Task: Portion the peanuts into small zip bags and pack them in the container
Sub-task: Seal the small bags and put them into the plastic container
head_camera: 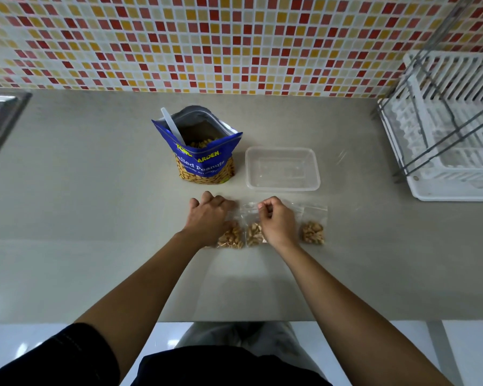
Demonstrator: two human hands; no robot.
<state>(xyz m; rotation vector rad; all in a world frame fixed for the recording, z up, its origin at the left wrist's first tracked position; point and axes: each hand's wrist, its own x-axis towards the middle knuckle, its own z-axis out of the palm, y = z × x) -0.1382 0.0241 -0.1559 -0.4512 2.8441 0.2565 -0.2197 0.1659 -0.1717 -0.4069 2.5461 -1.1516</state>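
Plastic middle bag (252,232), lying on the counter (95,190) between left bag (232,237) and right bag (314,231) near the empty container (283,149), is getting its zip pinched by the right hand (277,222), while the left hand (207,215) is lying over the left bag, grip unclear; pinch is probably needing to run the strip's full width.

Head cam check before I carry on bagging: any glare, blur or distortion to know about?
Head view: wide-angle bowing curves the tiled wall and tilts the dish rack; light is soft and dim, shadows are faint; glare sits on the floor; left hand, right hand and zip bags are sharp; the clear container barely stands out from the grey counter.
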